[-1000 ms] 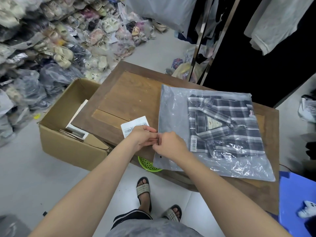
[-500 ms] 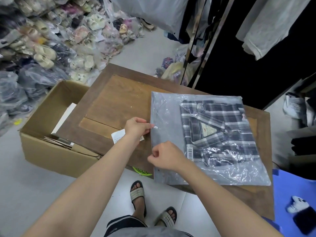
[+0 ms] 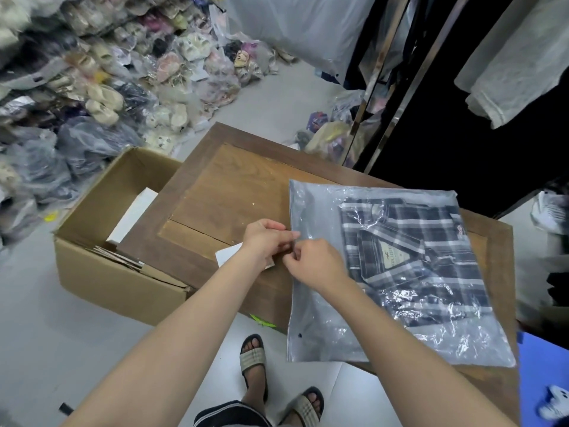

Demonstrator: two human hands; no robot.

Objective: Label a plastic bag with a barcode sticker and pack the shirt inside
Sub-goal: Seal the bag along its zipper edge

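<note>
Now | left hand (image 3: 267, 241), right hand (image 3: 317, 264) fingers pinched on plastic bag (image 3: 323, 318) edge | shirt (image 3: 412, 260) inside

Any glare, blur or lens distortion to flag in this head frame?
Head view: glare streaks on the plastic bag partly veil the plaid shirt; frame edges smear, as at the bagged shoes; wide-angle bends the table edges; both hands stay fairly sharp.
</note>
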